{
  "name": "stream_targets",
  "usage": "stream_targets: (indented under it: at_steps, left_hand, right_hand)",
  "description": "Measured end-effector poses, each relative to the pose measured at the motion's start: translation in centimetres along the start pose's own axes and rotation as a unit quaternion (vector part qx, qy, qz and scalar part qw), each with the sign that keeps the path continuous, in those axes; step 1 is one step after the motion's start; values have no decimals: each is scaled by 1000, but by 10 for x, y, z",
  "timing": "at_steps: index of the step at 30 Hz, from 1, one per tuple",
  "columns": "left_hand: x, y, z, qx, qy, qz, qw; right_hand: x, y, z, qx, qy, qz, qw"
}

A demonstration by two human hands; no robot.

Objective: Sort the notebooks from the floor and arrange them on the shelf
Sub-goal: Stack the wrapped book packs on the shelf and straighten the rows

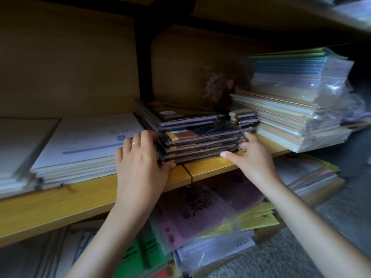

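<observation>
As left hand (140, 163) and right hand (252, 155) clasp the notebook stack (192, 135), its lettering blurs.

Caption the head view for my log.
On the shelf, left hand and right hand hold a notebook stack's sides.

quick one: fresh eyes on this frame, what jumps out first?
The left hand and right hand hold a stack of dark wrapped notebooks from either side, mid-frame, near the front edge of the yellow shelf. To its right rises a taller pile of pastel notebooks in clear plastic; to its left lie flat white pads. Below the shelf, pink-covered packs are heaped.
</observation>
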State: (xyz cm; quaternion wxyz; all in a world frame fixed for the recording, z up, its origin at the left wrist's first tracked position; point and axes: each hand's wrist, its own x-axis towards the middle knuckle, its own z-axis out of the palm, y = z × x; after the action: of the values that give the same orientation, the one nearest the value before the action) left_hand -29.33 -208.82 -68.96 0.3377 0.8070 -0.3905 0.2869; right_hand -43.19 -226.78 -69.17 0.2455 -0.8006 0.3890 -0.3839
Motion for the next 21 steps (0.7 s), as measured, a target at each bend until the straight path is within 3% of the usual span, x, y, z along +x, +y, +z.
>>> stream_targets:
  at_steps: [2,6,8,11,17,19,21]
  left_hand:
    - [-1,1,-4,-38,6,-1,999]
    - [-1,4,-12,-114,21,12,993]
    - [0,7,-14,-138,32,10,990]
    - [3,12,-14,-149,31,9,988]
    - [12,11,-12,-148,16,-18,989]
    - [12,12,-11,-150,3,-22,988]
    - [10,12,-11,-183,-6,-42,982]
  right_hand:
    - [-4,-3,-7,22,-1,-16,1000]
    - [-25,-18,-9,-87,100,-201,971]
    - [-28,-25,-5,-95,99,-251,958]
    - [-22,-32,6,-54,25,-270,961]
    - [-17,-31,19,-42,-12,-297,954]
    - [-16,-28,11,31,-65,-266,961]
    - [-11,-22,4,139,-20,-222,965]
